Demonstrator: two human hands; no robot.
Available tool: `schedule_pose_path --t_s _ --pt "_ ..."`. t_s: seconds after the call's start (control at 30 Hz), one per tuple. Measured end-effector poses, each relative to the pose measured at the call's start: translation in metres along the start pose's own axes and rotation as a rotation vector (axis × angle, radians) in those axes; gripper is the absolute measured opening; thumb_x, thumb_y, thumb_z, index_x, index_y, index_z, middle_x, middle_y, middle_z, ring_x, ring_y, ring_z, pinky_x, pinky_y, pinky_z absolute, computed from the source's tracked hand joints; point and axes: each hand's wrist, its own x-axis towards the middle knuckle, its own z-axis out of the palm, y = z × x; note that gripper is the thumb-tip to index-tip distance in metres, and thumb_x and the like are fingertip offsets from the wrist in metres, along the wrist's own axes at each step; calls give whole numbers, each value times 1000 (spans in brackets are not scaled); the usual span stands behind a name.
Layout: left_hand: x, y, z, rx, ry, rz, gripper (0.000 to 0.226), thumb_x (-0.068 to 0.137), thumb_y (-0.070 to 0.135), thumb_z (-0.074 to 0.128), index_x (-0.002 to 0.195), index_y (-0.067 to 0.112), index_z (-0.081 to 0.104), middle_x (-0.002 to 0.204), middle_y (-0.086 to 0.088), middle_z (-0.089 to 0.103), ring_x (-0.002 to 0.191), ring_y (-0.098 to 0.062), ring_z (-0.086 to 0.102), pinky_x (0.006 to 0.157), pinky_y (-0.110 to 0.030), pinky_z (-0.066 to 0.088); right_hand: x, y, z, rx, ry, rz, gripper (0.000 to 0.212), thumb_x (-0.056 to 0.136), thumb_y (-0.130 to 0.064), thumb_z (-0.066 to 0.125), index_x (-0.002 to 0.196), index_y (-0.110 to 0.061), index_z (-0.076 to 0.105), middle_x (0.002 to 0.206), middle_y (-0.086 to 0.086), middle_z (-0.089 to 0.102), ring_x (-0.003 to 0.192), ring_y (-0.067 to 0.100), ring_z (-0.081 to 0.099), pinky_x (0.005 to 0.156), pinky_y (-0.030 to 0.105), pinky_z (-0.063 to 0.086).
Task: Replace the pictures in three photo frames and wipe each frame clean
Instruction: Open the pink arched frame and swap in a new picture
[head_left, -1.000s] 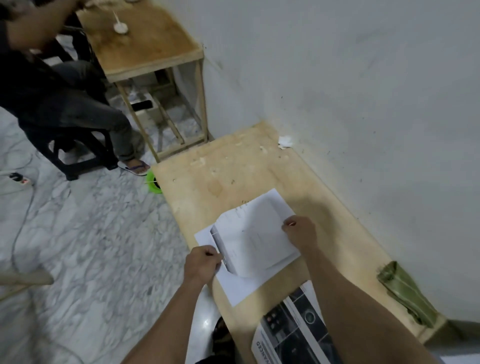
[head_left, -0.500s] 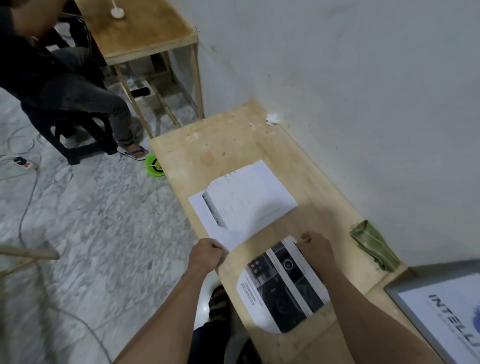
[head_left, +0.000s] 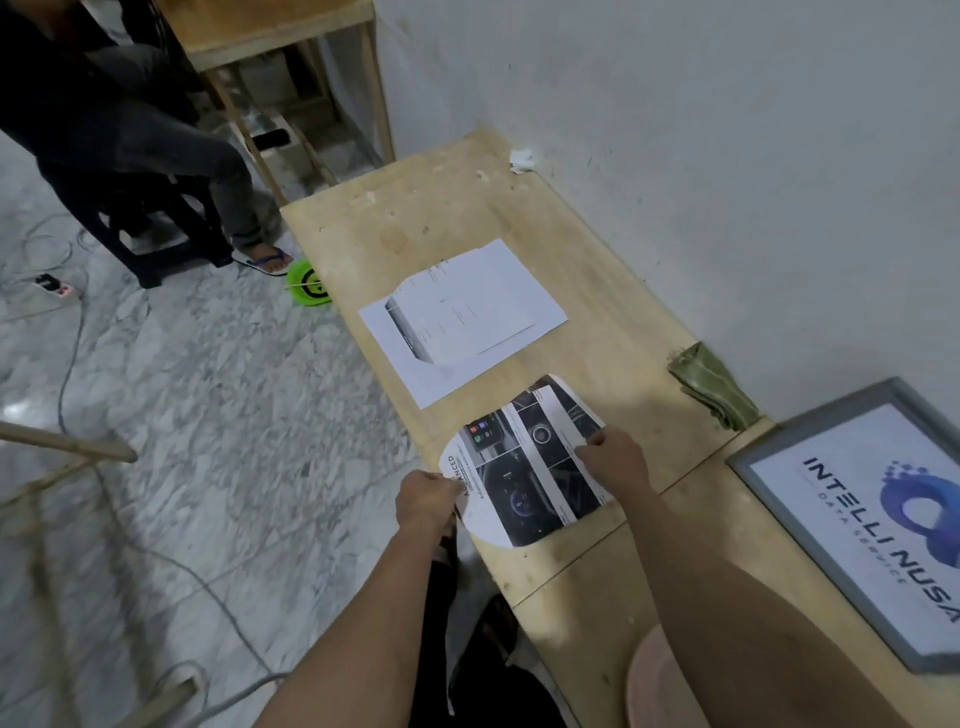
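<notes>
A printed picture sheet (head_left: 524, 467) with dark car-interior photos is lifted a little off the wooden table (head_left: 613, 291), curling between my hands. My left hand (head_left: 427, 500) pinches its near-left edge. My right hand (head_left: 613, 460) pinches its right edge. Farther along the table lie two white sheets (head_left: 467, 317), stacked face down. A grey photo frame (head_left: 852, 509) with a blue logo picture lies at the right. A folded green cloth (head_left: 711, 384) rests against the wall.
A white wall (head_left: 675, 130) runs along the table's right side. A person sits on a black stool (head_left: 140, 228) at the far left, beside a second wooden table (head_left: 270, 31). Cables and a green reel (head_left: 306, 288) lie on the marble floor. A pink round object (head_left: 649, 680) sits near me.
Both hands left the white sheets and moved toward me to the printed picture sheet, which they now hold by its edges. The view swung right, showing the grey frame.
</notes>
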Motion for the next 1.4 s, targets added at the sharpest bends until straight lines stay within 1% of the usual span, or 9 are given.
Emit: schedule_pose_path --t_s 0.13,0.27,0.6,0.67,0.8,0.93,1.1,1.23,1.4 --pt "-12 1 -14 -203 7 8 11 84 1 69 76 6 64 82 -16 69 62 -27 60 65 -36 54 -9 3 -8 302 -17 53 9 81 -12 62 84 -10 70 87 9 67 82 25 59 71 30 46" --pt "-28 20 -21 -227 -41 93 9 88 1 64 84 7 59 79 -15 69 55 -22 57 53 -29 43 -25 2 -29 586 -47 132 7 83 1 62 77 1 63 74 14 55 59 20 48 55 28 39" --pt "-83 72 42 -37 -214 330 3 81 -5 70 84 -6 72 71 -15 69 62 -24 56 52 -26 43 -98 90 -96 978 87 357 6 84 -8 61 79 -6 61 83 16 61 73 27 55 68 32 47" --pt "-101 72 66 27 -319 368 5 80 -8 71 83 -5 73 79 -16 73 65 -24 61 56 -27 47 -125 127 -101 1021 108 416 7 86 -12 60 87 -5 62 92 19 64 80 29 59 73 35 50" --pt "-142 44 128 214 -543 395 8 80 -12 73 80 -7 67 77 -14 74 63 -22 67 53 -25 53 -201 214 -92 1184 194 563 11 89 -8 59 98 -2 58 81 13 59 71 23 55 58 31 42" --pt "-170 -2 178 395 -640 379 15 77 -11 75 90 -5 72 93 -19 77 87 -36 73 81 -47 61 -263 276 -61 1239 308 723 15 88 -5 57 101 1 59 76 12 57 67 23 53 58 29 42" --pt "-179 -44 201 550 -624 441 19 72 -6 75 69 13 76 83 -3 78 89 -30 73 87 -44 59 -307 302 -31 1351 288 880 11 86 -1 53 76 -4 54 68 12 56 61 24 52 56 30 41" --pt "-193 -59 198 721 -524 656 19 79 1 66 69 16 72 79 5 73 80 -19 68 72 -33 55 -313 310 -18 1354 208 958 15 85 -5 54 70 -7 51 65 11 54 60 22 51 58 28 41" --pt "-187 -57 202 790 -492 702 24 80 4 65 69 24 74 80 8 72 79 -16 66 69 -33 56 -301 311 -19 1342 183 969 23 84 -3 52 63 -12 44 57 6 46 53 18 42 55 26 36"
